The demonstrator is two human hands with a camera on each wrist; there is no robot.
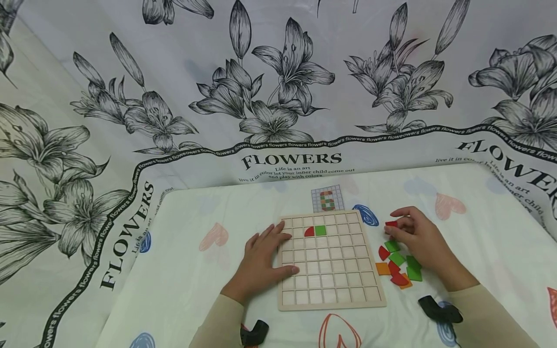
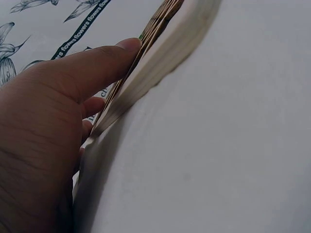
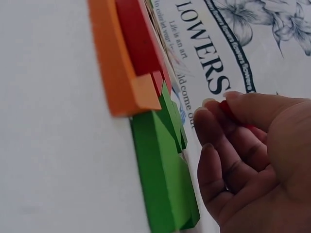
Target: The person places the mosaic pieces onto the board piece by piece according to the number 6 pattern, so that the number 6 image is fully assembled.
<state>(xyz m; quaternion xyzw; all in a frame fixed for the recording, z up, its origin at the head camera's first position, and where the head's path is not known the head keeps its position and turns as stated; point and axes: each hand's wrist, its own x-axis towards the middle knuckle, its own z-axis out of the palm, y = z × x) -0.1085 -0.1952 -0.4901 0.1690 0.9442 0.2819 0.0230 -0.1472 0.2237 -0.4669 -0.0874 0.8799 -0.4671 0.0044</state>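
A wooden grid board (image 1: 330, 280) lies on the table, holding a red quarter-round piece (image 1: 309, 232) beside a green square (image 1: 320, 230) in its upper rows. My left hand (image 1: 263, 256) rests along the board's left edge, fingers extended and thumb over the grid; the left wrist view shows the thumb (image 2: 104, 65) at the rim. Right of the board, my right hand (image 1: 419, 237) pinches a small red piece (image 1: 391, 224) between thumb and fingers, above a loose pile. Most of that piece is hidden by the fingers in the right wrist view.
The pile has several green pieces (image 1: 396, 259), red pieces (image 1: 384, 253) and orange pieces (image 1: 383, 268), some overlapping. A small card with a coloured grid pattern (image 1: 327, 198) lies behind the board. A flower-printed cloth (image 1: 287, 166) hangs behind the table.
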